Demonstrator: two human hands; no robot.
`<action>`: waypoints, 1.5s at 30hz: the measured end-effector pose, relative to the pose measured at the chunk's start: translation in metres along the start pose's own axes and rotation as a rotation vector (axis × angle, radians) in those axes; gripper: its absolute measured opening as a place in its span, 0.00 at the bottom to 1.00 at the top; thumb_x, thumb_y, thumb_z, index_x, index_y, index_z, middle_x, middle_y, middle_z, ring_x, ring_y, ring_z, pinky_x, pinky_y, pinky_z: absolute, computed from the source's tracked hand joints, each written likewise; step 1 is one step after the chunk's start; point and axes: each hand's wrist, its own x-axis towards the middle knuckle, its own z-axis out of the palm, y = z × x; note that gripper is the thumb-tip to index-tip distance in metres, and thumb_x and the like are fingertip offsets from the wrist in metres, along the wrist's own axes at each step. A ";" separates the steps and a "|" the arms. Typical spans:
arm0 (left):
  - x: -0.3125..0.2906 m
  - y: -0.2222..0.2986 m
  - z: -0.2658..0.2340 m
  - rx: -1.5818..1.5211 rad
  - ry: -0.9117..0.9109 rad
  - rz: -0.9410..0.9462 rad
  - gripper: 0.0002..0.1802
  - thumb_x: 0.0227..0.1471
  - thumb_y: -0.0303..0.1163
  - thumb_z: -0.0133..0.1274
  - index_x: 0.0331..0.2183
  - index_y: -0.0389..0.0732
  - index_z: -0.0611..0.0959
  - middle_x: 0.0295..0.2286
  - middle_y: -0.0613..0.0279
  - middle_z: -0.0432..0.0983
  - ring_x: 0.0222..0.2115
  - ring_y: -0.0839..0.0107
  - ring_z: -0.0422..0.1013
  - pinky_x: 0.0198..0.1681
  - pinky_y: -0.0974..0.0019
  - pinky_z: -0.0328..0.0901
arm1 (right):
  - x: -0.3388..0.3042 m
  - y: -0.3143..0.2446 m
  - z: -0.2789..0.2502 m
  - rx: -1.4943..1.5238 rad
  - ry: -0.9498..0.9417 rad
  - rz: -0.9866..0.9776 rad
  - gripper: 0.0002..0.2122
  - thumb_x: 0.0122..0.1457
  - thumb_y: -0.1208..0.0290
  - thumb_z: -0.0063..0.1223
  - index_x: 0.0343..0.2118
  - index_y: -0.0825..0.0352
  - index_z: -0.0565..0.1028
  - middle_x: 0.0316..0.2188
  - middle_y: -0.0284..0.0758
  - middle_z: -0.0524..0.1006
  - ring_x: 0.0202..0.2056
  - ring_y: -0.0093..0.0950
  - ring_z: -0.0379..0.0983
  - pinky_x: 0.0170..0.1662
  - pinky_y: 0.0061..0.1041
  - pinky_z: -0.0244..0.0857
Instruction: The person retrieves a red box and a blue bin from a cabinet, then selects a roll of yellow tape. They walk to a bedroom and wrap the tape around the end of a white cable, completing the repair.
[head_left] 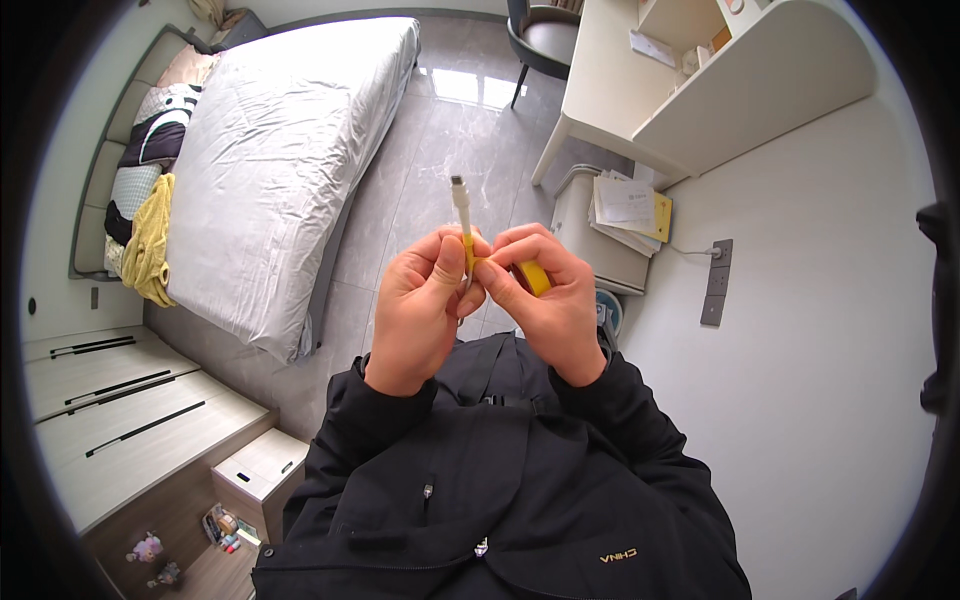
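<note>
Between the thumb and fingers of my left hand (415,312) a white charging cable (461,205) is pinched, its plug with a metal tip pointing up and away from me. Yellow tape (469,243) sits around the cable just below the plug. My right hand (560,312) is closed around a roll of yellow tape (537,280); its thumb and index fingertips press against the taped part of the cable, touching my left fingers. Below the hands, most of the cable is hidden by the fingers.
A bed (270,130) with a pale sheet stands at the left, a yellow cloth (150,245) on its edge. To the right are a white desk (600,80), a grey storage box (590,240) with papers on it, and wall sockets (717,282). Drawers (130,400) lie at lower left.
</note>
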 end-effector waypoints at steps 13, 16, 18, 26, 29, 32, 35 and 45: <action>-0.020 0.005 0.003 0.413 0.136 0.298 0.07 0.61 0.20 0.64 0.41 0.27 0.86 0.36 0.60 0.82 0.30 0.78 0.72 0.35 0.73 0.69 | -0.013 -0.021 0.007 -0.173 0.005 -0.200 0.04 0.60 0.80 0.69 0.34 0.69 0.82 0.39 0.34 0.78 0.38 0.24 0.75 0.41 0.24 0.69; -0.024 0.005 0.008 0.572 0.186 0.373 0.07 0.60 0.18 0.65 0.41 0.28 0.87 0.36 0.61 0.81 0.31 0.79 0.74 0.34 0.74 0.69 | -0.013 -0.024 0.002 -0.136 -0.021 -0.180 0.05 0.60 0.79 0.70 0.34 0.70 0.82 0.38 0.33 0.77 0.38 0.23 0.75 0.40 0.24 0.68; -0.024 0.003 0.010 0.608 0.172 0.431 0.09 0.60 0.18 0.65 0.43 0.29 0.86 0.35 0.62 0.81 0.32 0.80 0.75 0.34 0.74 0.69 | -0.010 -0.024 -0.002 -0.126 -0.051 -0.155 0.05 0.61 0.77 0.70 0.34 0.70 0.82 0.37 0.33 0.77 0.37 0.22 0.75 0.40 0.23 0.68; -0.027 -0.003 0.008 0.493 0.174 0.431 0.16 0.63 0.22 0.64 0.51 0.33 0.80 0.34 0.61 0.82 0.31 0.80 0.75 0.33 0.75 0.69 | -0.008 -0.024 -0.004 -0.065 -0.145 -0.005 0.10 0.63 0.71 0.71 0.40 0.71 0.84 0.38 0.33 0.79 0.38 0.21 0.75 0.40 0.22 0.69; -0.025 0.000 0.003 0.485 0.155 0.358 0.15 0.63 0.24 0.65 0.49 0.33 0.79 0.34 0.59 0.83 0.31 0.79 0.76 0.32 0.74 0.69 | -0.010 -0.033 -0.014 -0.138 -0.154 0.072 0.13 0.64 0.68 0.71 0.44 0.72 0.84 0.37 0.32 0.80 0.37 0.20 0.75 0.40 0.22 0.70; -0.025 0.002 0.001 0.474 0.146 0.308 0.14 0.63 0.25 0.65 0.47 0.33 0.80 0.34 0.57 0.85 0.31 0.78 0.77 0.32 0.74 0.69 | -0.001 -0.038 -0.030 -0.286 -0.120 0.126 0.16 0.64 0.66 0.71 0.49 0.72 0.83 0.34 0.31 0.80 0.35 0.19 0.74 0.39 0.22 0.70; -0.027 0.005 0.002 0.480 0.087 0.221 0.12 0.63 0.25 0.65 0.45 0.33 0.80 0.36 0.56 0.85 0.32 0.78 0.78 0.32 0.74 0.69 | 0.010 -0.038 -0.038 -0.021 -0.199 0.118 0.14 0.65 0.69 0.70 0.49 0.71 0.83 0.34 0.31 0.80 0.36 0.18 0.74 0.40 0.22 0.70; -0.034 -0.001 0.009 0.691 0.037 0.361 0.11 0.59 0.21 0.68 0.44 0.34 0.88 0.38 0.60 0.85 0.38 0.75 0.81 0.40 0.71 0.76 | 0.010 -0.039 -0.035 -0.011 -0.293 0.007 0.03 0.65 0.79 0.65 0.40 0.72 0.83 0.38 0.32 0.82 0.40 0.20 0.77 0.44 0.23 0.71</action>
